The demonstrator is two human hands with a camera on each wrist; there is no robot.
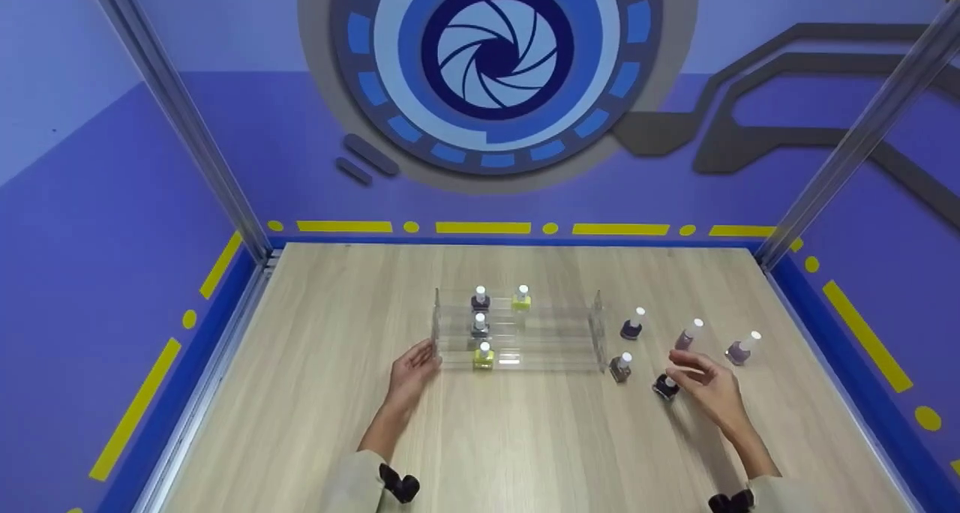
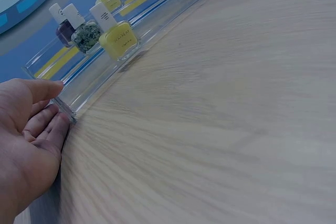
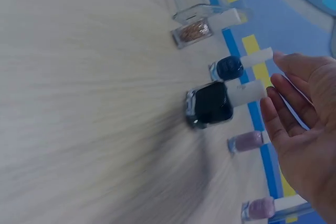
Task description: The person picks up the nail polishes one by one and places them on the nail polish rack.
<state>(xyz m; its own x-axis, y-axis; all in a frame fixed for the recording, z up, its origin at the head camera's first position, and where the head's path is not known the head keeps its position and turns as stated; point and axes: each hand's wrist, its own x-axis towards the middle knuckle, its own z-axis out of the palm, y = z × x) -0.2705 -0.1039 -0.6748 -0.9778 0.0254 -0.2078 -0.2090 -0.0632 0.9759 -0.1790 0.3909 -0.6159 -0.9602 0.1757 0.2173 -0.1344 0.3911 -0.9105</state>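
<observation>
- The person's right hand (image 1: 705, 385) is hovering with relaxed, straight fingers (image 3: 286, 103), gripping nothing; the black square nail-polish bottle with a white cap (image 1: 665, 386) is standing on the pale wooden worktop (image 1: 525, 453) just beside the fingertips.
- The left hand (image 1: 411, 370) is lying palm-in, its straight fingers (image 2: 44, 121) touching the left end of the clear acrylic tiered rack (image 1: 517, 340).
- A yellow polish bottle (image 2: 118, 38) is sitting on the rack's front step, near that hand.
- Other small bottles are standing loose to the right of the rack.
</observation>
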